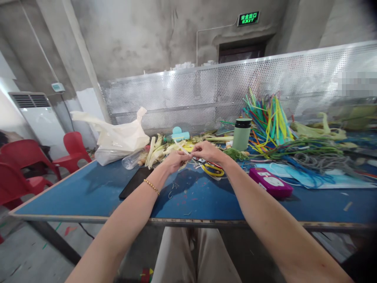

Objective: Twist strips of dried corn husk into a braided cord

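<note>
Both my hands meet above the blue table (97, 192), fingers pinched together on a thin pale yellow strip (186, 150). My left hand (176, 160), with a bead bracelet on its wrist, grips the strip's lower end. My right hand (206, 151) pinches it just to the right. Yellow-handled scissors (212, 169) lie on the table right under my right hand. A heap of pale husk-like strips (157, 151) lies just behind my left hand.
A black phone (135, 182) lies left of my hands, a magenta box (270, 182) to the right. Behind stand a green flask (242, 134), a bundle of coloured strips (269, 120), a white plastic bag (118, 137) and a perforated metal screen (206, 94). Red chairs (26, 165) stand left.
</note>
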The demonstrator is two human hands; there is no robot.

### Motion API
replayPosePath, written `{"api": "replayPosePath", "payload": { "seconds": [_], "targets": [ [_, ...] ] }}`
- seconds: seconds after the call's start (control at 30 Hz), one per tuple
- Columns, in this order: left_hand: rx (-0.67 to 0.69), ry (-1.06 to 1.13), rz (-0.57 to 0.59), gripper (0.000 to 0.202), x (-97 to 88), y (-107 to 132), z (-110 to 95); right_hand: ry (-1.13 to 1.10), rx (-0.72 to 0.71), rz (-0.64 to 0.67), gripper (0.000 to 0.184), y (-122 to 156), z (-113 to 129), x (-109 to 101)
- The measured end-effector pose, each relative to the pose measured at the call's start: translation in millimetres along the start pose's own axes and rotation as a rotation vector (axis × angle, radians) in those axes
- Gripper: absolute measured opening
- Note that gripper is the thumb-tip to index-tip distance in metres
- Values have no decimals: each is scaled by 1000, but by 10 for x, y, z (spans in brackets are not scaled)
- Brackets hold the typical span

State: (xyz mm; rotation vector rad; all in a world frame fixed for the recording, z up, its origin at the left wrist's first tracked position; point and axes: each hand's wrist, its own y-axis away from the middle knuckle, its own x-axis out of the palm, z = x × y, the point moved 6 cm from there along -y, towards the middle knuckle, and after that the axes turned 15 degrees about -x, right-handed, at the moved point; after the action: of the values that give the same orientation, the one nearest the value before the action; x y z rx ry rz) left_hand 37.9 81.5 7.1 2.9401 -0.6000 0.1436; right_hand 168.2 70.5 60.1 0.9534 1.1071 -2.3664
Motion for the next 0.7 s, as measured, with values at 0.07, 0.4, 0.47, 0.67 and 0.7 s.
{"api": "replayPosePath", "payload": {
  "seconds": [0.07, 0.4, 0.47, 0.67, 0.7],
  "targets": [
    [-7, 5, 0, 20, -3, -13, 4, 17, -4, 5, 17, -2, 14, 3],
    [36, -47, 8, 13, 37, 32, -77, 71, -44, 3, 12, -36, 98, -14],
    [43, -42, 4, 12, 39, 38, -85, 89, -34, -16, 12, -39, 99, -19],
    [-55, 76, -26, 6, 15, 13, -6, 237, -19, -43, 10, -40, 69, -13],
    [-76, 92, -32, 6, 7, 1, 11, 271, -15, -41, 10, -41, 54, -15]
  ]
}}
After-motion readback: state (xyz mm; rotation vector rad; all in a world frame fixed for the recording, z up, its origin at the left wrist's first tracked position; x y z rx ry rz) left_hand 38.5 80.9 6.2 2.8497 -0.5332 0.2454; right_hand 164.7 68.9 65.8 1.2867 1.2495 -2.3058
